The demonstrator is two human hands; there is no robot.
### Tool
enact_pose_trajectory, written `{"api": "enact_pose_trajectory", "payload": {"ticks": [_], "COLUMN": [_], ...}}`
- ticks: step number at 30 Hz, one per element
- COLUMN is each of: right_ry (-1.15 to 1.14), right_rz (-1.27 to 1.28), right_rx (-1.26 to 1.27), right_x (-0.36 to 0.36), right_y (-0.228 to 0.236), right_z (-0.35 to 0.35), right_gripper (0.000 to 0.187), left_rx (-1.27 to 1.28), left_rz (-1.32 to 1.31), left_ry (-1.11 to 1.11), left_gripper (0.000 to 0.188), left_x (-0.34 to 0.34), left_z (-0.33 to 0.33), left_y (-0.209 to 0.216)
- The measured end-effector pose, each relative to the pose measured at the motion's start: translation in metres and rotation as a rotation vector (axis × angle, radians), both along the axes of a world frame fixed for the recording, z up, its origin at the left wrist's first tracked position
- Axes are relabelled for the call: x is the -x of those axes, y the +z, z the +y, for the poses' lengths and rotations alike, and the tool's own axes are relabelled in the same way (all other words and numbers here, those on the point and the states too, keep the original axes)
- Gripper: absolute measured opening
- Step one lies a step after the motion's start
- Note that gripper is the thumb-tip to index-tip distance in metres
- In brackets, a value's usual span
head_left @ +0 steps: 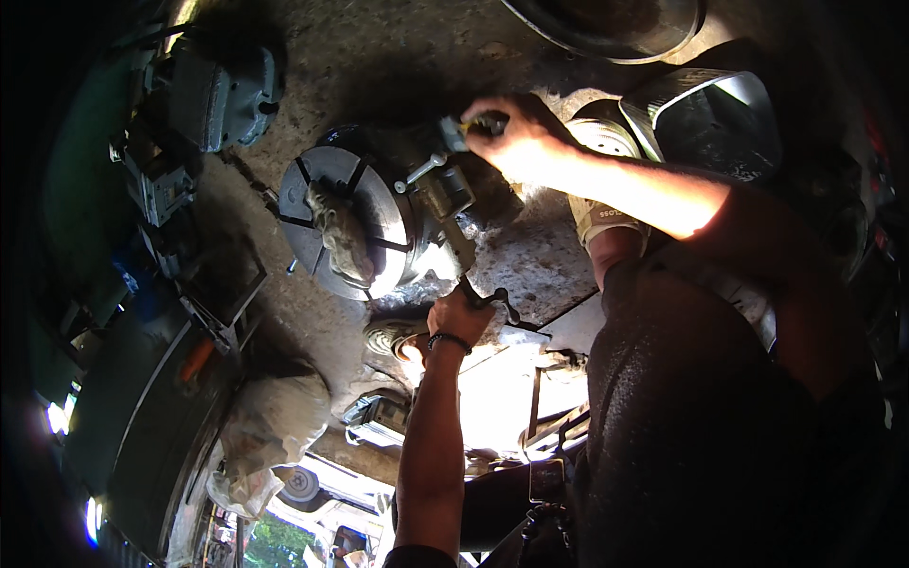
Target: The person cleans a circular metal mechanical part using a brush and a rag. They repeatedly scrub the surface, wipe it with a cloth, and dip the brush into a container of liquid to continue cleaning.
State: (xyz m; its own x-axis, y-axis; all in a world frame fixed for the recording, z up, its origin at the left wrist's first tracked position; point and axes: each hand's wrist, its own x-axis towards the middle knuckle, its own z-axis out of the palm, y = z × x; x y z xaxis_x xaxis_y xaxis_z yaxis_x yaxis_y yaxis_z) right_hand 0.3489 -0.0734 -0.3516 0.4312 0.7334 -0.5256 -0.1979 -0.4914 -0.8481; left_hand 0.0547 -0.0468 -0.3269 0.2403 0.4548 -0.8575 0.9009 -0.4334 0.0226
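A round grey slotted metal table [383, 194] on a heavy machine base stands on the floor in front of me, with a crumpled dirty rag [339, 237] lying across its face. My left hand [459, 317], a dark bead bracelet at its wrist, is closed round a dark crank handle [471, 292] on the near side of the base. Beyond it, my right hand [516, 137] is curled at the far end of the machine, by a small greyish block [453, 134]. What its fingers hold is hidden. A bright metal lever [426, 168] sticks out between the two hands.
A dark bucket [715, 128] lies at the right, near my shoe [604, 137]. At the top is a large round basin [615, 47]. Grey machine parts [222, 99] stand at the far left. A pale plastic bag [275, 417] sits lower left.
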Motion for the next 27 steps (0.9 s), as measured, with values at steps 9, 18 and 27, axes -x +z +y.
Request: {"api": "enact_pose_trajectory", "payload": {"ticks": [9,18,27], "right_ry": [0.028,0.012,0.175], "right_rz": [0.219,-0.298,0.033], "right_rx": [0.145,0.001,0.209], "right_x": [0.002,-0.033,-0.013], "right_y": [0.002,-0.004,-0.007], "right_z": [-0.025,0.034,-0.004], "right_gripper": [0.022,0.023,0.021], "left_rx": [0.009,-0.024,-0.023], "left_rz": [-0.008,0.010,0.000], "left_ry": [0.011,-0.015,-0.012], "left_gripper": [0.044,0.042,0.043], "left_x": [-0.001,-0.004,0.001], "left_z": [0.000,-0.001,-0.002], "left_y": [-0.002,0.006,0.000]}}
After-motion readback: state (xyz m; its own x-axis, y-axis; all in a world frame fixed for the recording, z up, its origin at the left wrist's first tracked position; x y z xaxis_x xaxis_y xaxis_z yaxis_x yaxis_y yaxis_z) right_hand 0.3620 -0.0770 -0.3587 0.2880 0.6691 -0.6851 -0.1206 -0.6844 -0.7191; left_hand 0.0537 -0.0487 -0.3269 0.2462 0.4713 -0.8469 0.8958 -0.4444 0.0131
